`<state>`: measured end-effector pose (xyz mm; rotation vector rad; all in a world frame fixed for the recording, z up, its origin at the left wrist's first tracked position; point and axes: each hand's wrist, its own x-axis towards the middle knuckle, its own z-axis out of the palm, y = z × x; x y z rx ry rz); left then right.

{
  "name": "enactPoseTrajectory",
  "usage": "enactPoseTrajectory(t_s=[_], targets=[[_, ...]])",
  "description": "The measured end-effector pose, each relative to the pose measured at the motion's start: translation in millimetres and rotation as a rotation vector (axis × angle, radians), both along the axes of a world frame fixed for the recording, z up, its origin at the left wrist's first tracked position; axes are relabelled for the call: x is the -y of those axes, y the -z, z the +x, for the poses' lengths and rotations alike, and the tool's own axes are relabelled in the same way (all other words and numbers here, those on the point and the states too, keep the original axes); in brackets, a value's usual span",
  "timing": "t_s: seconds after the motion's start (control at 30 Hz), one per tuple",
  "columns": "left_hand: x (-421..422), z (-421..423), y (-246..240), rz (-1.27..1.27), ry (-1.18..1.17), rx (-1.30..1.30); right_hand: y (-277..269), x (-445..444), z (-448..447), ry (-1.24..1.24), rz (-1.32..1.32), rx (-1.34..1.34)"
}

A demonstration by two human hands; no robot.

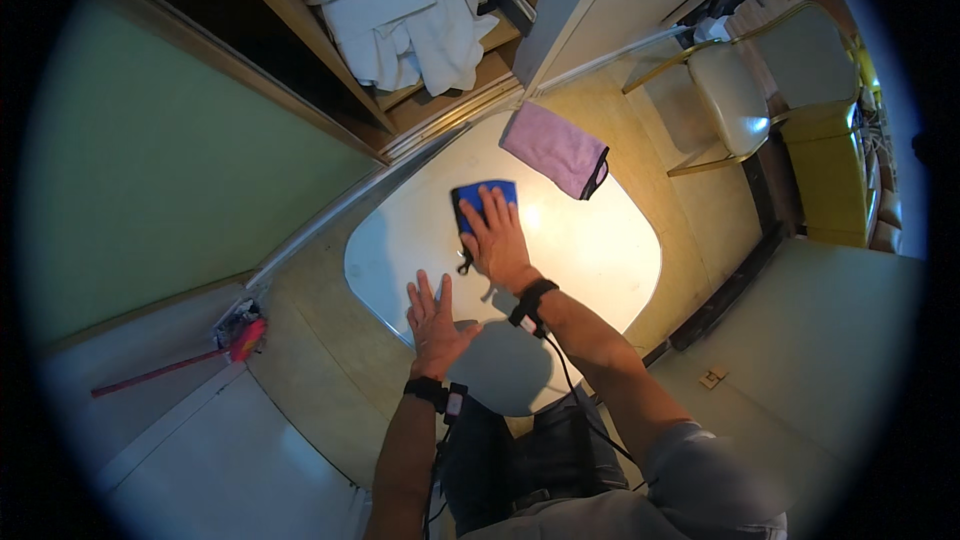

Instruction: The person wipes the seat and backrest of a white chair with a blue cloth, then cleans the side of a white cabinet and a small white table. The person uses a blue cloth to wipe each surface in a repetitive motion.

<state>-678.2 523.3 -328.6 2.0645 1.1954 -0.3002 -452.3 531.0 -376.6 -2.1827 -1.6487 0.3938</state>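
Note:
On the white table top my right hand lies palm down over a folded blue cloth with a dark edge and a small loop. It holds the cloth against the surface, fingers slightly spread, covering much of it. To the left, my left hand rests on the near left part of the table with its fingers apart and nothing in it. A folded pink cloth with a black edge and a loop lies at the table's far side, beyond my right hand.
Folded white textiles fill an open cabinet past the far edge. A gold-framed chair stands at the right by a yellow object. On the left, a red-handled tool is near the wall. Cables run from both wrist bands.

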Motion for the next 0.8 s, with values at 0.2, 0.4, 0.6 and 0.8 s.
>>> enactPoseTrajectory(t_s=[0.2, 0.4, 0.6, 0.8], targets=[[-9.2, 2.8, -8.2, -0.113, 0.036, -0.099, -30.8, 79.7, 23.6, -0.333, -0.148, -0.015], [-7.0, -0.2, -8.0, -0.1, 0.012, -0.011, -9.4, -4.9, 44.8, -0.063, -0.004, 0.035], [-5.9, -4.3, -0.4, -0.095, 0.001, 0.004, 4.8, -77.5, -26.4, -0.055, 0.03, -0.031], [-5.3, -19.1, 9.6, 0.003, -0.038, 0.181, -12.4, 5.9, -20.5, -0.451, -0.018, -0.026]])
